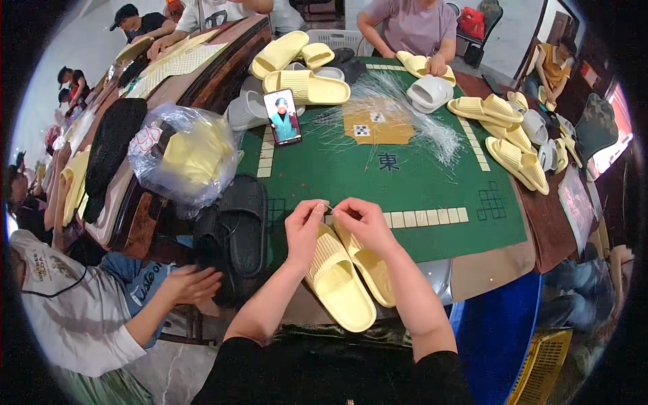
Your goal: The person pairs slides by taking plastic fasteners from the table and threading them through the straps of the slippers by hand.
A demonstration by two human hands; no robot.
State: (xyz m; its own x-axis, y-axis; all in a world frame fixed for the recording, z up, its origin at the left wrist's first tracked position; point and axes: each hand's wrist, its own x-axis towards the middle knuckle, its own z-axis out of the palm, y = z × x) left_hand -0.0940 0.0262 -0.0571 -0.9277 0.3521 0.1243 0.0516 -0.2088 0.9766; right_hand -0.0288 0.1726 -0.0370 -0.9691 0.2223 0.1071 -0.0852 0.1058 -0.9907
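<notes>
My left hand (304,228) and my right hand (365,223) meet over the green mat, fingertips pinched close together. Between them is something small and thin that I cannot make out. Just below my hands lie a pale yellow slide sandal (339,290) with a ribbed strap and a second yellow slide sandal (372,268), side by side at the near table edge. My right hand and forearm partly cover the second one. Farther off on the mat spreads a loose bundle of thin clear plastic strands (439,131).
Black slides (243,226) lie at left, beside a clear bag with yellow contents (196,155). A phone (282,118) leans against yellow slides (307,88). More yellow slides (516,164) line the right edge. Across the table, a person in purple (415,27) handles a slide; another person's hand (189,283) is at left.
</notes>
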